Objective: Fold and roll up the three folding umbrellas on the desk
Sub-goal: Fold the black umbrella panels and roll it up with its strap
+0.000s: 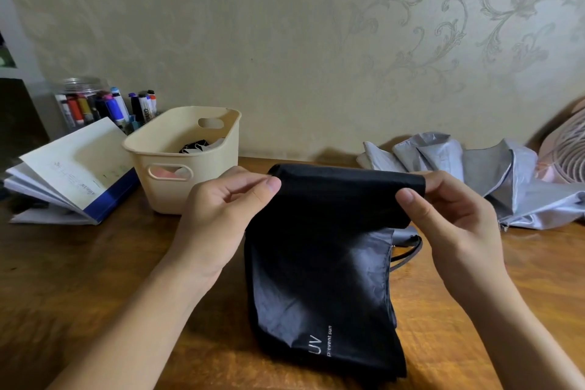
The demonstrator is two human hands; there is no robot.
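Dim, warm, soft indoor light, faint shadows, wide-angle bending at the edges, slight softness throughout

Black umbrella [319, 279]: thin matt cloth, finely creased. Grey umbrella [493, 174], far right: smooth cloth with slight sheen. Desk [79, 263]: glossy varnished wood. Basket [186, 158]: smooth cream plastic. Book [69, 174]: matt paper.
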